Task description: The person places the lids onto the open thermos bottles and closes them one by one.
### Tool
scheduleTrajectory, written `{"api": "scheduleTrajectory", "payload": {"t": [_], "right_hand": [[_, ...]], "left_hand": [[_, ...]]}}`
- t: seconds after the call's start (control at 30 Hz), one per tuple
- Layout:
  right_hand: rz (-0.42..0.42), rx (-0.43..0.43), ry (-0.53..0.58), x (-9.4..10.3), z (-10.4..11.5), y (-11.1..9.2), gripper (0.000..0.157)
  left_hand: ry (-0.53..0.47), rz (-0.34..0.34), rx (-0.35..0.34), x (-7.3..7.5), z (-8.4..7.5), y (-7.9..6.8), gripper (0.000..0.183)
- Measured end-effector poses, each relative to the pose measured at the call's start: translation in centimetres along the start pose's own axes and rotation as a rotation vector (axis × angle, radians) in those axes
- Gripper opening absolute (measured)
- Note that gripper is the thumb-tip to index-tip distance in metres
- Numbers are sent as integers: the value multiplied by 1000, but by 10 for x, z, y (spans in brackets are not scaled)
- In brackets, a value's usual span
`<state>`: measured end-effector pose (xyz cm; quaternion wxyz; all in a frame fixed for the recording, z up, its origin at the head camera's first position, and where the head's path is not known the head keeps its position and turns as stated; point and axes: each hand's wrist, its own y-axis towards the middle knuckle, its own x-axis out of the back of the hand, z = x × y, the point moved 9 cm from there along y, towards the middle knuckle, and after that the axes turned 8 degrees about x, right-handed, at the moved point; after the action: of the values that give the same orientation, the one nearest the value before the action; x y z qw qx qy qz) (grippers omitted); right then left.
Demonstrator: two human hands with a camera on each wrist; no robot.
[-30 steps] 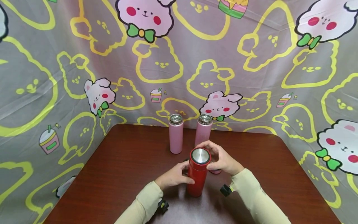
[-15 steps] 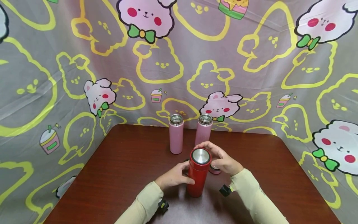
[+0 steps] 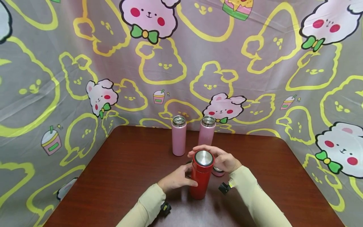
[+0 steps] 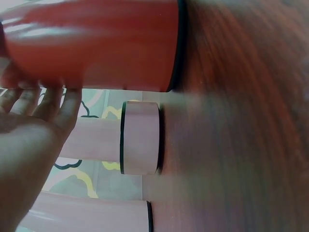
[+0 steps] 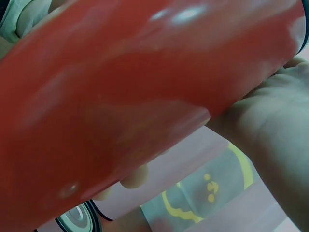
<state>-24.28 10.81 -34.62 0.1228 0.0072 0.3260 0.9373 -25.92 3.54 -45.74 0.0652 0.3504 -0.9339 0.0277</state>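
A red thermos bottle [image 3: 200, 183] with a silver-topped lid [image 3: 204, 158] stands upright on the table. My left hand [image 3: 177, 179] grips its body from the left, thumb in front; in the left wrist view its fingers [image 4: 70, 104] lie against the red wall. Round the lid from behind and the right curls my right hand [image 3: 219, 157], its fingertips showing past the lid's left side. The right wrist view shows the red body [image 5: 145, 87] very close, with the right hand [image 5: 275, 111] at the lid end. Contact of the right thumb with the lid is hard to tell.
Two lidless pink bottles, one left [image 3: 179, 138] and one right [image 3: 207, 132], stand behind the thermos. A pink lid [image 3: 218, 171] lies to its right; a dark-rimmed edge shows behind the left fingers. A patterned cloth [image 3: 158, 69] hangs around the brown table [image 3: 127, 176].
My right hand has shifted left around the lid, its fingers reaching farther past the back and the thumb drawn off the front. The left hand and thermos have stayed put.
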Motion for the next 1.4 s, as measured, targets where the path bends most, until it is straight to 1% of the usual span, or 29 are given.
{"api": "scheduleTrajectory", "payload": {"t": [0.17, 0.33, 0.53, 0.8, 0.93, 1.13, 1.4], "right_hand": [[34, -7, 30, 0, -3, 1, 64], [29, -3, 41, 1, -4, 0, 61], [19, -2, 25, 3, -5, -1, 56], [-3, -5, -25, 4, -6, -6, 53], [-34, -9, -69, 5, -5, -8, 55], [-106, -23, -187, 9, -2, -13, 57], [-201, -65, -337, 15, 1, -22, 64]], "left_hand": [[5, 5, 5, 0, 0, 0, 65], [1, 8, 3, 0, 1, 1, 67], [12, 6, 17, 0, 3, 1, 68], [33, -20, 17, 0, 3, 2, 65], [45, -29, 10, 1, 2, 1, 65], [58, -46, 31, 2, 3, 0, 65], [37, -45, 49, 2, 3, 0, 61]]}}
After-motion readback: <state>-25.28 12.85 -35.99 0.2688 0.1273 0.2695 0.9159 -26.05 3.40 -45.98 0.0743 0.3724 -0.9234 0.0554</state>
